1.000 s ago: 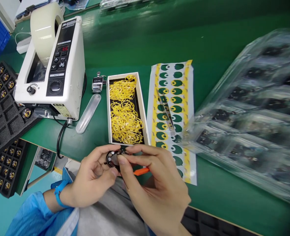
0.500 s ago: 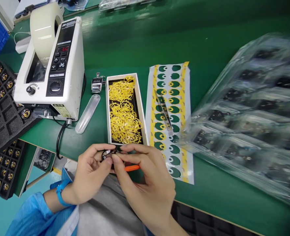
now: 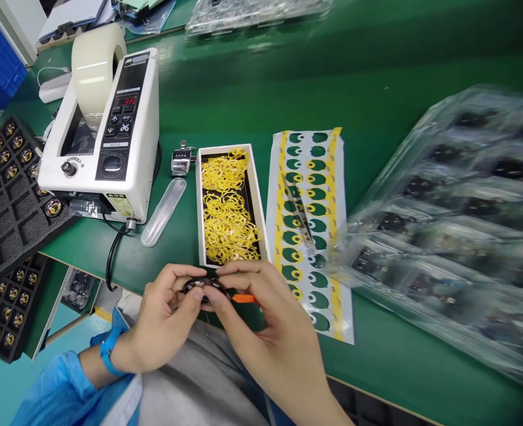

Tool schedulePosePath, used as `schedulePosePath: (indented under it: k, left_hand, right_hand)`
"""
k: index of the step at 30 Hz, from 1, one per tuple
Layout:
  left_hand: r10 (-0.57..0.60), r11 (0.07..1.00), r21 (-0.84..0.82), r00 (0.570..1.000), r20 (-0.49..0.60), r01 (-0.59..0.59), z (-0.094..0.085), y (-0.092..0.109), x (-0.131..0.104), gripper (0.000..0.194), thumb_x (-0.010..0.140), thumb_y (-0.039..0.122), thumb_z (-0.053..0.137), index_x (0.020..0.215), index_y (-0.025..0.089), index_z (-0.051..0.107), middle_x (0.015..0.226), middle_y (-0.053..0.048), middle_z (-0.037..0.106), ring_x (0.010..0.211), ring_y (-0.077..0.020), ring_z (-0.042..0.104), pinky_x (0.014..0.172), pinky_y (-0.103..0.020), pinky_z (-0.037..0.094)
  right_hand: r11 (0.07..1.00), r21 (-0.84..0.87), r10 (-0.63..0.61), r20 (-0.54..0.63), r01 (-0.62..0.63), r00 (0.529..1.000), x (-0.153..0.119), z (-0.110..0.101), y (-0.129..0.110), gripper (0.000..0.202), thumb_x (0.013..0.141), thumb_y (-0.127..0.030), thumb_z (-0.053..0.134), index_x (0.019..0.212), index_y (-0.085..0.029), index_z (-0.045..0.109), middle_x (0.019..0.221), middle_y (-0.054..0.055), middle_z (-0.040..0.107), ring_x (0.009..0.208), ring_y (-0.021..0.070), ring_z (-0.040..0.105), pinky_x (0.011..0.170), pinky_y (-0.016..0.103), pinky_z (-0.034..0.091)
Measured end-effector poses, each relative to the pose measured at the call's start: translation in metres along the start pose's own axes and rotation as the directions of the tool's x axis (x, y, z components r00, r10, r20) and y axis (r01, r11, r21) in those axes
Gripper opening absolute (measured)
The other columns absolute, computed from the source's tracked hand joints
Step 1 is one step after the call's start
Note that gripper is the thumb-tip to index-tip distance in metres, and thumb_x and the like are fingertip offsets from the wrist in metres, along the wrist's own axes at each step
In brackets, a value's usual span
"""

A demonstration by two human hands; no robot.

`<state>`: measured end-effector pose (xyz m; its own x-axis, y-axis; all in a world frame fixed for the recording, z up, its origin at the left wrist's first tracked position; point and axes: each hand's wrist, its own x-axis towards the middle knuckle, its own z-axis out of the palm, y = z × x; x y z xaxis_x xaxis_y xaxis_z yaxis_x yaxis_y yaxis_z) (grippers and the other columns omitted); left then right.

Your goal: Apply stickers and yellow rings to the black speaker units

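Observation:
Near the table's front edge, my left hand [image 3: 164, 319] and my right hand [image 3: 270, 325] pinch a small dark round part [image 3: 204, 287] between them, thumbs on top. A thin wire hangs below it. An orange piece [image 3: 244, 298] sticks out beneath my right hand's fingers; its other end is hidden. Just beyond the hands lies a white box [image 3: 257, 222] of tangled yellow rings [image 3: 230, 225]. To its right is a sheet of yellow and white die-cut stickers [image 3: 348, 284], with tweezers [image 3: 300, 210] on it.
A white tape dispenser [image 3: 144, 130] stands at the left, beside a tally counter [image 3: 181, 162] and a clear plastic strip [image 3: 164, 212]. Black foam trays [image 3: 15, 207] hold small round parts at the far left. Clear plastic trays [image 3: 443, 219] of dark parts fill the right.
The view has shifted, so the table items appear slightly lower and farther right. The dark part has turned and shows wider between my fingers, which still pinch it.

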<state>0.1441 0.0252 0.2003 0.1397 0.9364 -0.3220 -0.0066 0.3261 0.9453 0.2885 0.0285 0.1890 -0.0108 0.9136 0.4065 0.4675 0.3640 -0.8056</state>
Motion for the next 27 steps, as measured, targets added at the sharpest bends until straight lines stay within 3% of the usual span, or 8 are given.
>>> schedulePosePath:
  k: [4,7,8,10,13,16,20,27]
  left_hand:
    - [0.137,0.923,0.347,0.985,0.100,-0.164,-0.013,0.011,0.005,0.017,0.095,0.021,0.055,0.101,0.019,0.071,0.095,-0.006,0.072,0.088,-0.0193,0.065,0.078,-0.029,0.051]
    - [0.308,0.860,0.416,0.951,0.039,-0.296,-0.017,0.019,0.009,0.010,0.084,0.016,0.062,0.082,0.019,0.071,0.080,-0.004,0.068,0.079,-0.0188,0.060,0.073,-0.030,0.047]
    - [0.296,0.884,0.381,0.955,-0.002,-0.273,-0.017,0.021,0.010,0.006,0.081,0.017,0.064,0.077,0.019,0.069,0.072,-0.003,0.064,0.073,-0.0173,0.058,0.069,-0.029,0.045]
    - [0.141,0.968,0.217,0.988,-0.055,-0.126,-0.016,0.021,0.012,0.014,0.076,0.025,0.072,0.071,0.018,0.061,0.064,0.000,0.061,0.063,-0.0142,0.055,0.060,-0.026,0.043]
    - [-0.139,0.988,-0.069,0.990,0.031,0.140,-0.014,0.020,0.013,0.041,0.066,0.038,0.085,0.072,0.020,0.049,0.061,0.001,0.063,0.053,-0.0124,0.059,0.050,-0.021,0.042]
    - [-0.181,0.959,-0.200,0.976,0.120,0.202,-0.012,0.019,0.010,0.052,0.065,0.048,0.088,0.079,0.020,0.048,0.057,0.004,0.061,0.044,-0.0103,0.058,0.043,-0.018,0.043]
    - [-0.072,0.973,-0.209,0.990,0.119,0.096,-0.008,0.018,0.000,0.048,0.080,0.057,0.075,0.098,0.017,0.057,0.055,0.006,0.059,0.047,-0.0107,0.062,0.048,-0.018,0.051]
    - [0.146,0.987,0.054,0.988,0.052,-0.149,-0.007,0.011,-0.011,0.023,0.095,0.028,0.061,0.113,0.015,0.063,0.059,0.003,0.066,0.055,-0.0132,0.070,0.060,-0.022,0.060]
  right_hand:
    - [0.987,-0.086,-0.132,0.068,0.137,0.989,0.011,-0.003,0.000,0.012,0.094,-0.013,0.055,0.088,-0.024,0.054,0.086,0.003,0.061,0.079,0.0195,0.064,0.063,0.031,0.053]
    - [0.948,-0.162,-0.273,0.027,0.274,0.962,0.012,-0.010,-0.003,0.008,0.094,-0.019,0.061,0.098,-0.025,0.059,0.094,0.006,0.066,0.080,0.0214,0.066,0.062,0.034,0.055]
    - [0.934,-0.190,-0.309,-0.011,0.301,0.951,0.009,-0.012,-0.003,0.010,0.093,-0.020,0.063,0.101,-0.027,0.061,0.095,0.006,0.067,0.077,0.0206,0.066,0.060,0.033,0.055]
    - [0.903,-0.251,-0.380,-0.082,0.350,0.921,0.002,-0.017,-0.002,0.011,0.092,-0.022,0.066,0.099,-0.030,0.065,0.090,0.003,0.068,0.064,0.0171,0.062,0.053,0.031,0.052]
    - [0.823,-0.317,-0.515,-0.063,0.472,0.855,-0.007,-0.020,0.001,0.013,0.091,-0.018,0.068,0.093,-0.031,0.071,0.082,0.001,0.069,0.053,0.0124,0.056,0.046,0.027,0.048]
    - [0.814,-0.359,-0.505,-0.046,0.458,0.862,-0.004,-0.015,0.000,0.014,0.092,-0.016,0.067,0.096,-0.028,0.072,0.090,0.003,0.074,0.056,0.0128,0.060,0.050,0.027,0.050]
    - [0.836,-0.327,-0.466,0.005,0.441,0.885,0.007,-0.010,-0.004,0.013,0.092,-0.011,0.067,0.101,-0.020,0.068,0.096,0.009,0.077,0.065,0.0185,0.066,0.057,0.032,0.052]
    - [0.813,-0.240,-0.526,0.089,0.531,0.846,0.011,-0.013,0.000,0.011,0.095,-0.008,0.063,0.103,-0.015,0.065,0.087,0.011,0.077,0.063,0.0184,0.068,0.056,0.031,0.052]
